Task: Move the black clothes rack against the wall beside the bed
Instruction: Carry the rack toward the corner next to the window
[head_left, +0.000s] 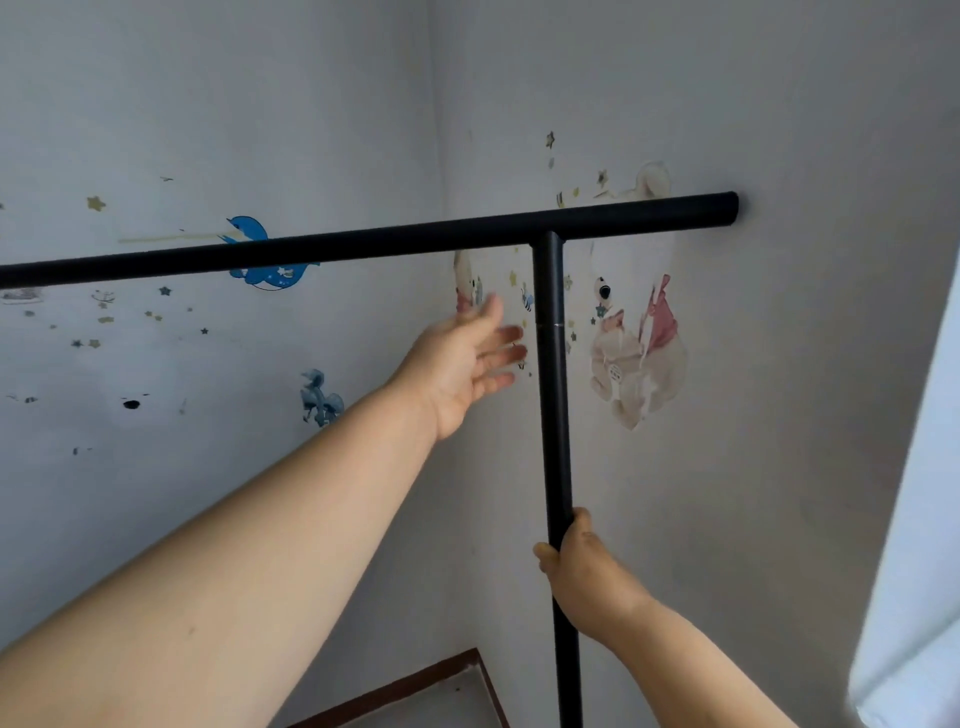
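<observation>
You face a corner where two pale walls (779, 104) dotted with cartoon stickers meet, and the black clothes rack (551, 395) stands in that corner, its top bar ending right at the right-hand wall above a bear sticker (636, 358). Your right hand (584, 571) is wrapped tight round the upright pole, fingers curled behind it. Your left hand (467, 364) is spread wide, holding nothing, its fingertips (514, 354) just beside the pole, higher up than your right-hand fingers and below the bar.
</observation>
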